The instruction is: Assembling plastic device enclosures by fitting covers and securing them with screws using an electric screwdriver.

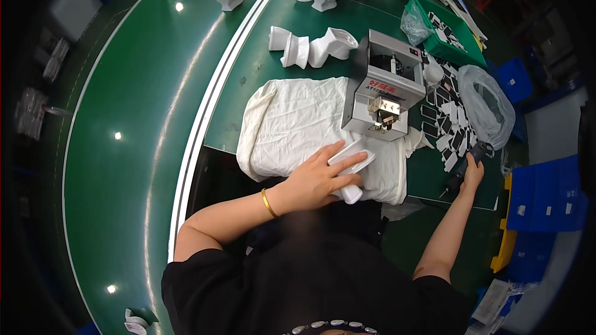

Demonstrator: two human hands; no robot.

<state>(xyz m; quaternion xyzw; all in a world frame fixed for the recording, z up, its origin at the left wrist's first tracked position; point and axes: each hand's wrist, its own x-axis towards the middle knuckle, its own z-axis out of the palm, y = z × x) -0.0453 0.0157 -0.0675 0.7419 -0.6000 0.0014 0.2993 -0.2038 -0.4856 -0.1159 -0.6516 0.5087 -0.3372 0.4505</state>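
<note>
The hands are apart, each closed on something. The left hand spreads its fingers over a white toilet-shaped piece, pressing it to the near edge of a white cloth, presumably to steady it; the cloth likely guards the glossy surface. To the right, the right hand grips a dark pen-like power tool, its tip pointing near and left. Farther, a grey machine stands at the cloth's far right, seemingly within easy reach. Right of it lie loose black-and-white parts, with a green bin beyond. Farther left, more toilet-shaped pieces sit grouped, perhaps to keep the cloth free
</note>
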